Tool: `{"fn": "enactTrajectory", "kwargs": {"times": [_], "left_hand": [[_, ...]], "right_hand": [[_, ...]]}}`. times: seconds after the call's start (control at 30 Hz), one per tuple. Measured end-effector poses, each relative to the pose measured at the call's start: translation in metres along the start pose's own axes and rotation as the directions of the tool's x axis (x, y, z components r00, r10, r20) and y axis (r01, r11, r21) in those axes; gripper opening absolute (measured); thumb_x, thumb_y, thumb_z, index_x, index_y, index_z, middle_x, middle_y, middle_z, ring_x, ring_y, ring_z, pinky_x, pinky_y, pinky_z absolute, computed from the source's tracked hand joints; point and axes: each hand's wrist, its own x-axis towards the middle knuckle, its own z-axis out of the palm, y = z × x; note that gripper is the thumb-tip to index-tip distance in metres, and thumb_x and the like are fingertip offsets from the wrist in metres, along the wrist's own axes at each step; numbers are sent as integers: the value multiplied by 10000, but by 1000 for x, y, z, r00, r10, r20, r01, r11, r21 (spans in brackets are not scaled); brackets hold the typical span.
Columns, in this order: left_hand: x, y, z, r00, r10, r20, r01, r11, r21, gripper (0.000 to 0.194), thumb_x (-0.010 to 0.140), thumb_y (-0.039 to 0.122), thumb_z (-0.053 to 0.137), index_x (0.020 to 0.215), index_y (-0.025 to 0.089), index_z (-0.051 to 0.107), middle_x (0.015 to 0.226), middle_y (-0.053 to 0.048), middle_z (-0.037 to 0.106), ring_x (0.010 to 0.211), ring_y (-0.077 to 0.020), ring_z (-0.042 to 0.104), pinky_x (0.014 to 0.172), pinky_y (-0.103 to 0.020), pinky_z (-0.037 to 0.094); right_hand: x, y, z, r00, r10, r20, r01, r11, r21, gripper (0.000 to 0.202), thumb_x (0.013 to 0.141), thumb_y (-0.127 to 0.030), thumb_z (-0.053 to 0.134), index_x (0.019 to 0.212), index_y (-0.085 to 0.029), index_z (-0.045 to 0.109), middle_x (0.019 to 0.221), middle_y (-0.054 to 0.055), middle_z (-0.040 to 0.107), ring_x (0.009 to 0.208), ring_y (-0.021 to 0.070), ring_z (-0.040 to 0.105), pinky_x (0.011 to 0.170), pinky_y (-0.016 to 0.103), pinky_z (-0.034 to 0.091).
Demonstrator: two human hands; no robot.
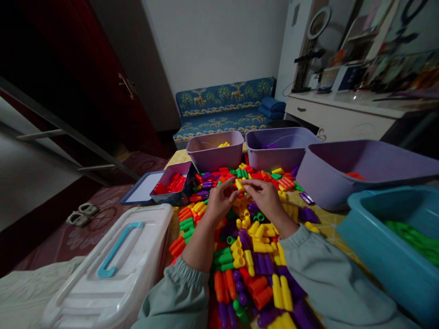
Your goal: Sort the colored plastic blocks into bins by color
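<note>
Near the centre of the frame I am pinching a yellow piece (240,184) between the fingertips of my right hand (265,197), above the crowded pile. My left hand (221,197) is facing it from the left, thumb and forefinger curving with a gap between them — I cannot tell whether they are gripping the piece too. Below my hands, coloured pieces (262,246) in yellow, purple, red, orange and green are spreading down to the bottom edge, lying on a yellow cloth (324,224). Left of centre, a dark-sided box (173,199) is holding red pieces (171,183); at lower left, a white lidded box (144,256) is showing its light-blue handle (118,248). Beyond the pile, a pinkish bin (216,153) and a purple bin (274,158) are standing side by side. At right, a larger purple bin (322,185) is sitting behind a blue tub (384,251) — green pieces (411,236) are lying inside that tub.
</note>
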Motion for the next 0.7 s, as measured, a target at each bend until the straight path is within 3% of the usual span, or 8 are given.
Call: {"fn": "enactTrajectory", "kwargs": {"times": [0.13, 0.3, 0.4, 0.5, 0.6, 0.7], "left_hand": [[0, -8, 0, 998, -26, 65, 22, 997, 71, 529, 804, 276, 680, 1291, 101, 572, 903, -93, 743, 759, -173, 680, 691, -267, 538], [-1, -9, -2, 995, -5, 100, -26, 951, 309, 425, 777, 295, 718, 1162, 119, 674, 905, -92, 716, 753, -176, 652, 671, -264, 509], [-1, -5, -2, 995, -4, 104, -34, 935, 353, 377, 786, 301, 713, 1123, 134, 698, 900, -83, 705, 735, -162, 633, 663, -254, 491], [-1, -3, -2, 994, -2, 107, -37, 934, 356, 361, 787, 313, 713, 1104, 142, 708, 901, -84, 698, 732, -163, 624, 652, -253, 484], [-1, -3, -2, 994, 7, 108, -45, 936, 350, 359, 779, 317, 721, 1091, 140, 714, 898, -90, 693, 736, -173, 623, 656, -263, 488], [-1, -5, -3, 994, 19, 107, -53, 945, 323, 351, 781, 319, 719, 1088, 147, 715, 924, -91, 698, 759, -178, 631, 676, -266, 494]], "right_hand": [[2, -5, -6, 999, 29, -25, -29, 1000, -10, 285, 787, -322, 582, 989, -186, 730, 828, 58, 735, 594, 160, 666, 514, 254, 510], [15, -29, -5, 999, 31, -26, -30, 999, 39, 328, 763, -270, 583, 1038, -145, 711, 753, 54, 712, 590, 152, 654, 482, 222, 473], [49, -49, 5, 999, -39, 8, 39, 999, 16, 313, 747, -198, 593, 1032, -138, 706, 765, 47, 701, 595, 144, 643, 517, 235, 499], [100, -62, 22, 996, -87, 4, 87, 994, -58, 352, 758, -148, 573, 1095, -146, 677, 837, 54, 702, 658, 164, 658, 577, 282, 540], [147, -64, 37, 983, -177, -56, 159, 957, -243, 426, 767, -121, 565, 1189, -140, 614, 991, 85, 695, 865, 219, 667, 729, 370, 562], [170, -53, 44, 964, -265, -1, 230, 839, -494, 495, 738, -81, 576, 1229, -144, 592, 1138, 115, 665, 1062, 269, 616, 899, 424, 505]]}}
